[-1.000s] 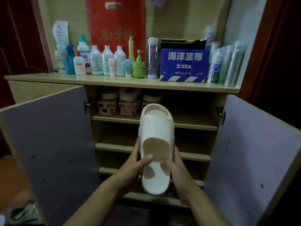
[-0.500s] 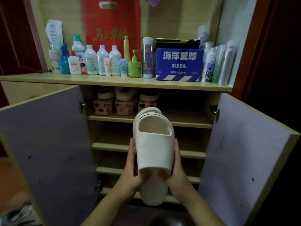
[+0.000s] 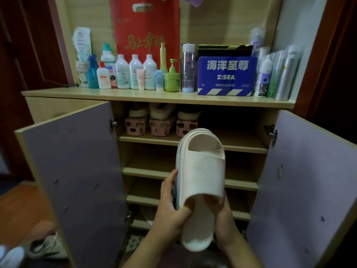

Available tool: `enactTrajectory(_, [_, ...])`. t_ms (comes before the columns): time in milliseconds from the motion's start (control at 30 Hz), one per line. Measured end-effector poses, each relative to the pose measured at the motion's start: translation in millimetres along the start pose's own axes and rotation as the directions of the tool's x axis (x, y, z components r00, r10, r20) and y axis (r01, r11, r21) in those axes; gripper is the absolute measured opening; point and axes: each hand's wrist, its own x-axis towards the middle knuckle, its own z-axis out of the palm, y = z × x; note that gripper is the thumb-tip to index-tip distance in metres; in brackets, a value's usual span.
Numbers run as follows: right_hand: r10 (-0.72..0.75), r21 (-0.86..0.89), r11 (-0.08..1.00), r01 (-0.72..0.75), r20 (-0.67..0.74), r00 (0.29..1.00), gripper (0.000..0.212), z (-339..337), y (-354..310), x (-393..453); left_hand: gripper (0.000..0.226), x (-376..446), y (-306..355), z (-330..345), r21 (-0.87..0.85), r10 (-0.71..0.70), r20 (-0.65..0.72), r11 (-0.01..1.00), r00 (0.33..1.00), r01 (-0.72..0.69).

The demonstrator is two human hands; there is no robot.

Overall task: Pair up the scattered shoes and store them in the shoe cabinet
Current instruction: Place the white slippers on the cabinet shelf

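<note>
A pair of cream slide slippers (image 3: pixel 202 171), stacked one against the other, is held upright in front of the open shoe cabinet (image 3: pixel 193 146). My left hand (image 3: pixel 170 207) grips the pair's left side, thumb on the strap's lower edge. My right hand (image 3: pixel 222 219) grips the right side near the heel, thumb tucked under the strap. The toes point up toward the cabinet's upper shelf. The rear slipper shows only as an edge on the left.
Both lilac doors (image 3: pixel 73 171) (image 3: pixel 301 186) stand open. Pink shoe racks with light shoes (image 3: pixel 162 120) fill the top shelf's left half. Bottles and a blue box (image 3: pixel 227 76) crowd the cabinet top. A sneaker (image 3: pixel 46 246) lies on the floor at lower left.
The slippers have turned from showing the footbed to showing the strap's top, toes tilted toward the cabinet. Both hands stay on them, and the view has drifted slightly.
</note>
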Motion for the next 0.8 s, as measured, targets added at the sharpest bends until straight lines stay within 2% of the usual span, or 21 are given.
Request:
enactTrajectory(167, [-0.002, -0.123, 0.992, -0.006, -0.068, 0.998, 0.073, 2.0, 3.0, 1.6, 0.082, 0.8, -7.8, -6.8, -0.016, -0.029, -0.038, 0.999, 0.999, 0.029])
enactTrajectory(267, [0.042, -0.164, 0.985, -0.058, -0.103, 0.994, 0.074, 1.4, 4.2, 4.2, 0.098, 5.5, -10.5, -6.1, -0.016, -0.112, -0.046, 0.994, 0.993, 0.112])
enactTrajectory(367, [0.169, -0.303, 0.931, -0.204, -0.138, 0.976, 0.091, -0.3, -4.6, 9.4, 0.110, 18.9, -8.6, -2.9, -0.055, -0.269, -0.068, 0.963, 0.961, 0.266])
enactTrajectory(467, [0.315, -0.372, 0.869, -0.326, -0.092, 0.945, 0.090, -9.8, -20.0, 13.2, 0.106, 42.1, -1.2, 0.1, -0.156, -0.398, -0.032, 0.908, 0.917, 0.389])
enactTrajectory(533, [0.293, -0.280, 0.909, -0.307, -0.091, 0.952, 0.083, -17.6, -30.3, 17.7, 0.104, 64.9, 4.4, 9.2, -0.155, -0.434, 0.024, 0.889, 0.901, 0.432])
enactTrajectory(633, [0.217, -0.165, 0.951, -0.261, -0.241, 0.946, 0.051, -21.2, -50.5, 35.0, 0.088, 101.2, 11.9, 36.2, -0.141, -0.499, 0.115, 0.848, 0.859, 0.511])
enactTrajectory(700, [0.173, -0.228, 0.937, -0.265, -0.355, 0.919, 0.035, -21.8, -71.1, 54.6, 0.067, 126.4, 12.6, 54.8, -0.173, -0.493, 0.188, 0.835, 0.849, 0.523])
enactTrajectory(800, [0.118, -0.334, 0.895, -0.296, -0.462, 0.879, 0.030, -24.4, -108.5, 97.9, 0.051, 169.5, 20.2, 72.0, -0.134, -0.449, 0.299, 0.854, 0.842, 0.503])
